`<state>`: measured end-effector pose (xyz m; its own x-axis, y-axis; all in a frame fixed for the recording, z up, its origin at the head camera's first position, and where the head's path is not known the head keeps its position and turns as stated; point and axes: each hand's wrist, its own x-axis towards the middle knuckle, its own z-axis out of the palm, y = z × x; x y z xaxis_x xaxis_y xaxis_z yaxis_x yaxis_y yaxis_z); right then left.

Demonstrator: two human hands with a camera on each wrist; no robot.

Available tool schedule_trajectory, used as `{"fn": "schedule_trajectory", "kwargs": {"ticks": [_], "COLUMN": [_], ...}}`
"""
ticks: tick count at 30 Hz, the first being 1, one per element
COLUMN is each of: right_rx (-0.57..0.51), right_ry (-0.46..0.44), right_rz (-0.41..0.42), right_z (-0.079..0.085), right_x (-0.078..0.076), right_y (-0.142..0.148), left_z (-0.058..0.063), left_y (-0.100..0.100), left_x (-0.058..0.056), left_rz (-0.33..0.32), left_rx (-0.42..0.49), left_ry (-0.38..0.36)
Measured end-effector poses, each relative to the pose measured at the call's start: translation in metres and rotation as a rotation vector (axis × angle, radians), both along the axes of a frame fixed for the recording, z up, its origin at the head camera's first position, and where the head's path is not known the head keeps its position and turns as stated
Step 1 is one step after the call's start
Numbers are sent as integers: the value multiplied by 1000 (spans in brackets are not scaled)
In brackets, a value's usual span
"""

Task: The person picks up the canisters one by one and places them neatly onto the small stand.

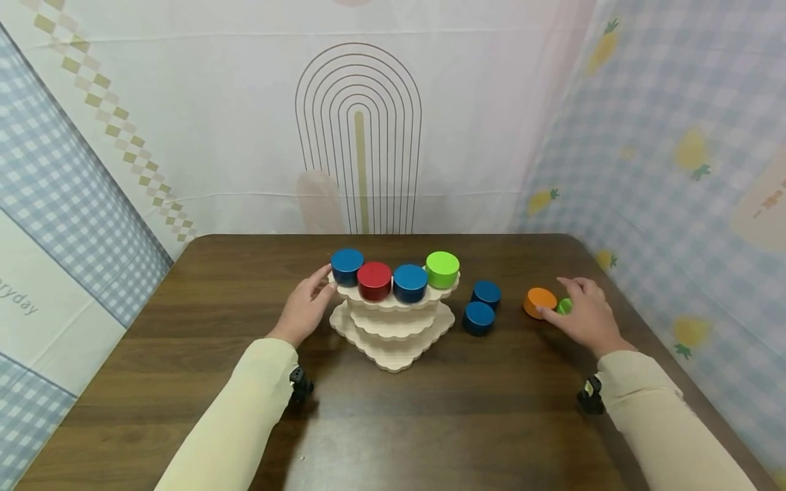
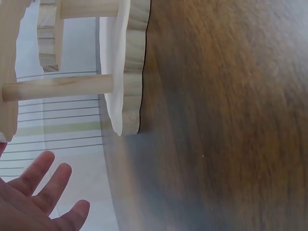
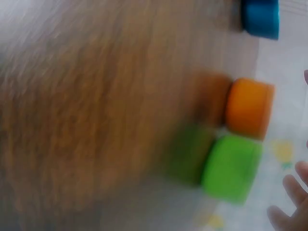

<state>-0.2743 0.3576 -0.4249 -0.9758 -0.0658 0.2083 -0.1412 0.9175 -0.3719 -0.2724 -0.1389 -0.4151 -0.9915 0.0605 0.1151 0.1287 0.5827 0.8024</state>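
A pale wooden tiered stand (image 1: pixel 393 348) with scalloped edges stands mid-table. On its top tier sit a blue cylinder (image 1: pixel 347 266), a red cylinder (image 1: pixel 374 281), a second blue cylinder (image 1: pixel 410 283) and a green cylinder (image 1: pixel 442 270). My left hand (image 1: pixel 303 305) is at the top tier's left edge, fingertips by the blue cylinder; its lower fingers (image 2: pixel 53 185) are spread in the left wrist view. Above another green cylinder (image 3: pixel 232 168) on the table, my right hand (image 1: pixel 587 315) reaches with fingers spread, partly hiding it in the head view. An orange cylinder (image 1: pixel 540 303) lies beside that one.
Two more blue cylinders (image 1: pixel 478 318) stand on the dark wooden table (image 1: pixel 393 423), between the stand and the orange cylinder. Patterned cloth (image 1: pixel 233 123) hangs behind the table and along both sides. Thin posts (image 2: pixel 62 87) join the stand's tiers.
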Motion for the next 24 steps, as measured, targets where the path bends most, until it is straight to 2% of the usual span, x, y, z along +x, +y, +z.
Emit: {"fn": "schedule_trajectory", "kwargs": {"ticks": [9, 24], "right_rx": [-17, -40], "right_ry": [-59, -188], "right_rz": [-54, -111], "right_z": [-9, -19], "right_x": [1, -5], "right_y": [16, 32], "left_z": [-1, -1], "left_y": [0, -3], "left_x": [1, 2], "left_rz": [-24, -17], "left_rx": [-42, -51], "left_ry": [2, -14]}}
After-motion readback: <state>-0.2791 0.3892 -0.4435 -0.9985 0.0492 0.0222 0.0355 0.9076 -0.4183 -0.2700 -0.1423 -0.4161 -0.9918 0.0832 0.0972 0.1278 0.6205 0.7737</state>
